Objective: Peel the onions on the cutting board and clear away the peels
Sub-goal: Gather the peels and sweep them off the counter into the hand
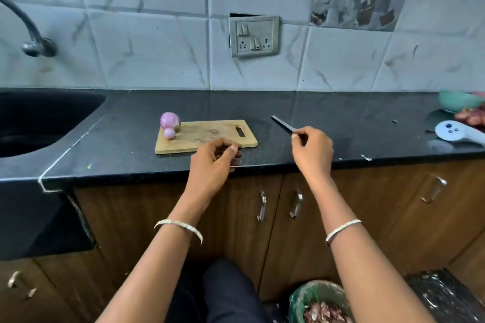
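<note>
A wooden cutting board (210,136) lies on the black counter. Two peeled pink onions sit at its far left corner: a large onion (170,120) and a small onion (169,133) in front of it. My left hand (215,160) hovers over the board's near edge with its fingers loosely curled, and I see nothing in it. My right hand (312,149), to the right of the board, grips a dark knife (283,124) whose blade points away to the left.
A black sink (39,123) with a tap (29,31) is at the left. A teal bowl (459,101), unpeeled onions (472,117) and a white controller (456,134) are at the far right. A green-lined bin (320,301) with peels stands on the floor.
</note>
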The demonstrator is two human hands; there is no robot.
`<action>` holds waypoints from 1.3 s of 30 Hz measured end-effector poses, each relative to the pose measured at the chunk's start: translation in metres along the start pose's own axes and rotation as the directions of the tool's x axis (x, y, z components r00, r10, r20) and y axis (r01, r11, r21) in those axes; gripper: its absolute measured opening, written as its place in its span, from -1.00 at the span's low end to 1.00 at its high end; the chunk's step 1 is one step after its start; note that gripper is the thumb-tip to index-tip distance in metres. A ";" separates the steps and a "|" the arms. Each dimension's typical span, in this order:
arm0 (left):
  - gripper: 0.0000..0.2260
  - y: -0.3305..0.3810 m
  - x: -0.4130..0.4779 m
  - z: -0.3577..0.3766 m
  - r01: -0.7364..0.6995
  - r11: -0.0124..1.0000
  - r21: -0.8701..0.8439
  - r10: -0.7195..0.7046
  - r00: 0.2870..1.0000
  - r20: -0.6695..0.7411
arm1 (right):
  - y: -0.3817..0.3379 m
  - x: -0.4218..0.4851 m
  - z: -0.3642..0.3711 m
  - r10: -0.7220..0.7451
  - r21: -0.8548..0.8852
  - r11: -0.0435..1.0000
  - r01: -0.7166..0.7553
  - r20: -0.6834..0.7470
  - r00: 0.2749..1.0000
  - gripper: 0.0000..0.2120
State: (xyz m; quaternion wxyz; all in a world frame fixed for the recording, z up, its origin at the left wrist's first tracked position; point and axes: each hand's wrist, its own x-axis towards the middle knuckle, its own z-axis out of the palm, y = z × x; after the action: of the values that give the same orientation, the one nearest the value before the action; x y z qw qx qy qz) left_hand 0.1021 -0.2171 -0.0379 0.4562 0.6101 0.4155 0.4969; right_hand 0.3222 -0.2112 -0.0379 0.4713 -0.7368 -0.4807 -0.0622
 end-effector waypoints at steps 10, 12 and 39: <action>-0.86 -0.010 0.113 0.008 -0.056 0.997 0.053 0.056 0.998 0.012 | 0.032 0.093 0.056 0.249 -0.510 0.846 -0.155 0.122 0.961 -0.70; -0.86 -0.009 0.141 0.012 -0.055 0.997 0.050 0.053 0.998 0.024 | 0.035 0.104 0.066 0.265 -0.486 0.856 -0.177 0.117 0.957 -0.76; -0.85 0.037 0.182 -0.109 0.509 0.846 0.159 -0.440 0.835 -0.331 | -0.071 0.044 0.094 0.090 -0.281 0.956 0.080 0.545 0.834 -0.80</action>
State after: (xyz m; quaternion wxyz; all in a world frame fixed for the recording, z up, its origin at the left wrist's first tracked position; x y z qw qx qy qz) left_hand 0.0262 -0.0353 0.0487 0.4246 0.4605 0.6721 0.3949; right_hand 0.2569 -0.1045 -0.0200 0.1985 -0.7860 -0.5795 0.0840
